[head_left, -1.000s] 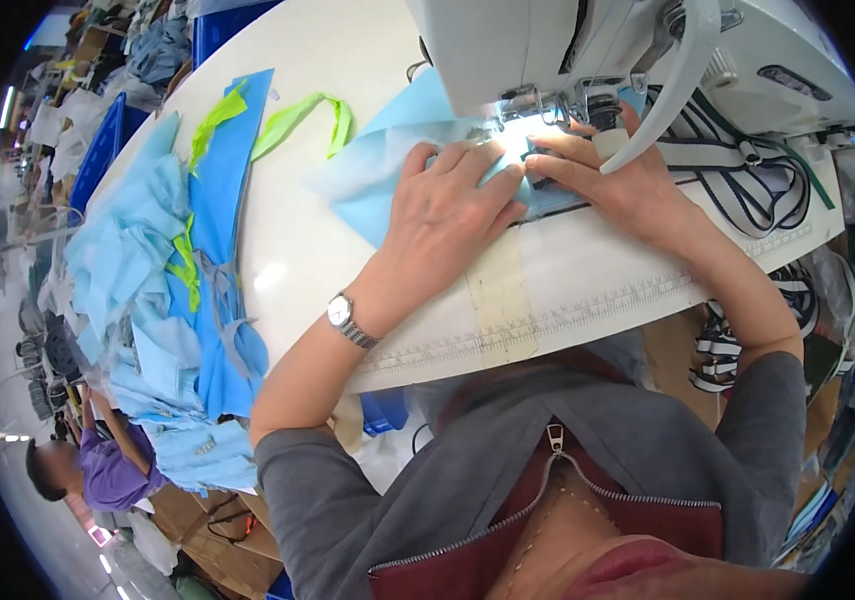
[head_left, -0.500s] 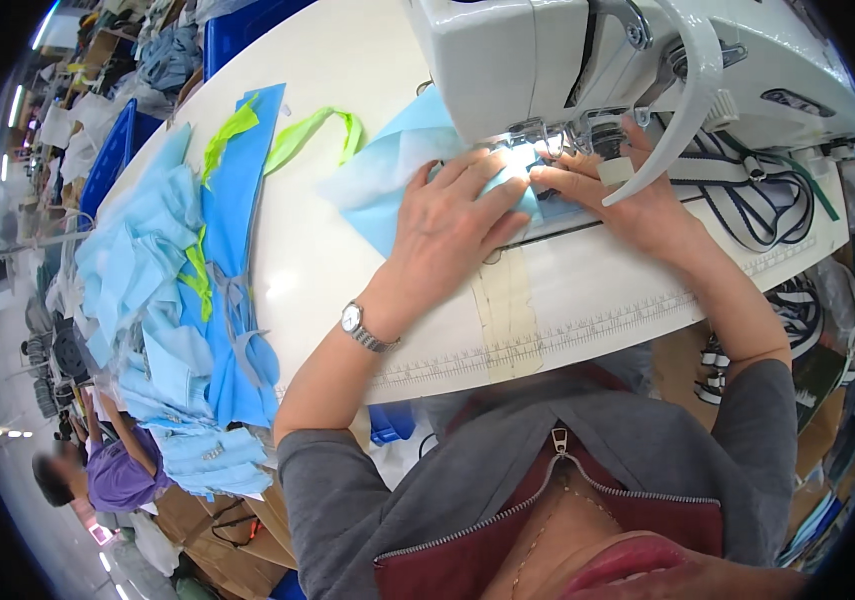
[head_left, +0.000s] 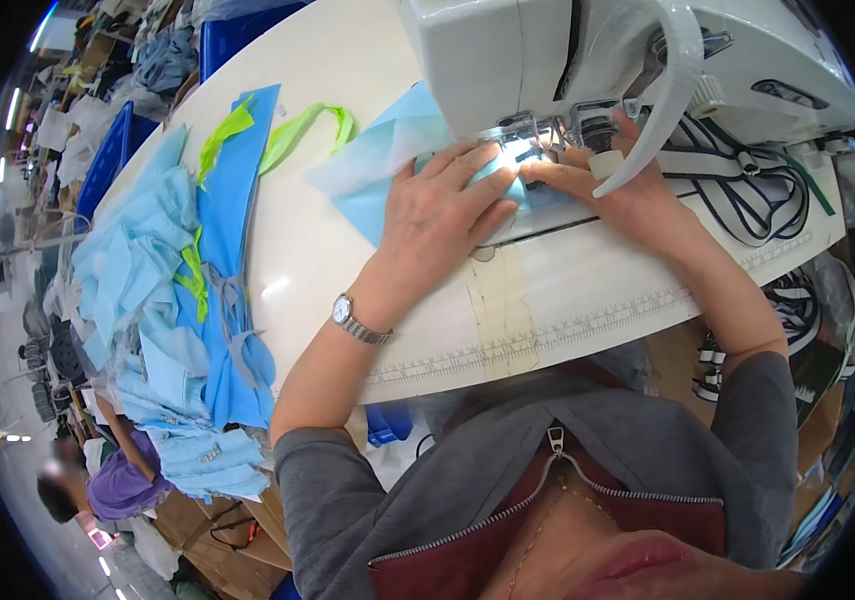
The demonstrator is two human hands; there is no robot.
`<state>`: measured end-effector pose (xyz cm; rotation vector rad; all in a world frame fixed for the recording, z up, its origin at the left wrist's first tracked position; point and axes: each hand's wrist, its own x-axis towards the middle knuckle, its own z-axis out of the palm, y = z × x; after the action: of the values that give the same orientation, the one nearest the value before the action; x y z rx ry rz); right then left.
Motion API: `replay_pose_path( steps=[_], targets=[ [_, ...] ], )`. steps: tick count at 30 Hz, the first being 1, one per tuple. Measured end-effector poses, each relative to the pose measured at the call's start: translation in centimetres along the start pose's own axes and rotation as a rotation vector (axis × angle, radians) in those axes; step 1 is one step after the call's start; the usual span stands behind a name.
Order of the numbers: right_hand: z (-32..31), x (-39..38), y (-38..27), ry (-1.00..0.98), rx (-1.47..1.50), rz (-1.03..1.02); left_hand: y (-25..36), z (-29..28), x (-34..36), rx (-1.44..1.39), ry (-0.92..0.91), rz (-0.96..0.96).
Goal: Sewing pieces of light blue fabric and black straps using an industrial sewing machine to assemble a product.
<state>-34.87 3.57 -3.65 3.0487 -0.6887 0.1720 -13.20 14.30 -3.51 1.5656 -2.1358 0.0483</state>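
Observation:
A piece of light blue fabric (head_left: 368, 205) lies under the head of a white sewing machine (head_left: 493, 60), its sheer upper layer spreading to the left. My left hand (head_left: 443, 205) rests flat on this fabric, fingers stretched toward the lit presser foot (head_left: 520, 140). On the other side of the foot, my right hand (head_left: 638, 200) pinches the fabric's edge between thumb and fingers; the curved white guard partly hides these fingers. A silver watch (head_left: 356, 318) is on my left wrist.
Left on the table are light blue pieces (head_left: 138, 250), a bright blue strip (head_left: 228, 220) and a lime green strip (head_left: 313, 130). Dark-edged straps (head_left: 748, 195) lie coiled at right. A ruler tape (head_left: 588, 325) follows the front edge. Another person (head_left: 128, 475) sits far left.
The view has shifted slightly. Both hands stay at the presser foot with the fabric, and their pose is nearly the same. The person at far left has lowered an arm.

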Motion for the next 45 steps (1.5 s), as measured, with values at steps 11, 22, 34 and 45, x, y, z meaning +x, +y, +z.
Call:
replay_pose_path(
  steps=[11,22,34,45],
  targets=[
    [-0.4,-0.2,0.2,0.224,0.115,-0.153,0.2,0.3,0.0,-0.099,0.049,0.121],
    [-0.1,0.0,0.2,0.247,0.082,-0.159,0.6,-0.6,0.3,-0.053,0.007,0.090],
    [0.5,0.4,0.6,0.250,0.136,-0.171,0.2,-0.8,0.6,-0.058,-0.048,0.083],
    [1.9,1.4,1.8,0.347,0.095,-0.215,-0.5,-0.4,1.2,-0.060,0.015,0.101]
  ],
)
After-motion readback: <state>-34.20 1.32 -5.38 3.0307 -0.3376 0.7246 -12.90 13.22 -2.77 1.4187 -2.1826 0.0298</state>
